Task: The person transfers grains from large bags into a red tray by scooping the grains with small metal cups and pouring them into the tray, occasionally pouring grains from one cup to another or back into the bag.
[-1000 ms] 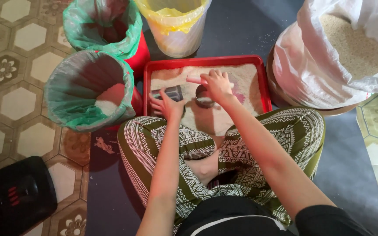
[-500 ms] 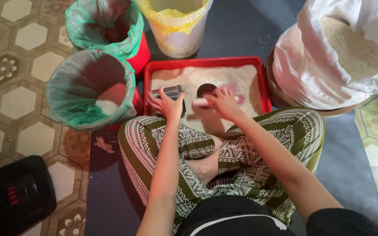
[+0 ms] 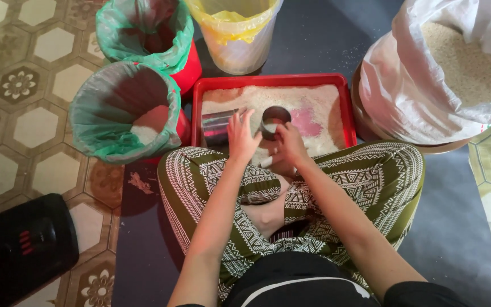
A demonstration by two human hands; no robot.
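A red tray (image 3: 268, 79) holding a layer of white rice (image 3: 313, 105) lies on the floor in front of my crossed legs. A small round metal cup (image 3: 274, 116) stands upright in the rice. My right hand (image 3: 290, 146) grips its near side. A second metal cup (image 3: 217, 126) lies on its side at the tray's left. My left hand (image 3: 241, 136) hovers just beside it with fingers spread, holding nothing. Part of the near tray edge is hidden by my hands and knees.
A bucket lined with a green bag (image 3: 95, 122), some rice at its bottom, stands left of the tray. Behind are another green-lined red bucket (image 3: 143, 28) and a yellow-lined bucket (image 3: 237, 34). A large white sack of rice (image 3: 427, 74) sits right. A black object (image 3: 21, 250) lies lower left.
My right hand has drawn back from the middle of the tray toward me and now holds the upright cup's near side. My left hand has shifted slightly right, fingers spread.
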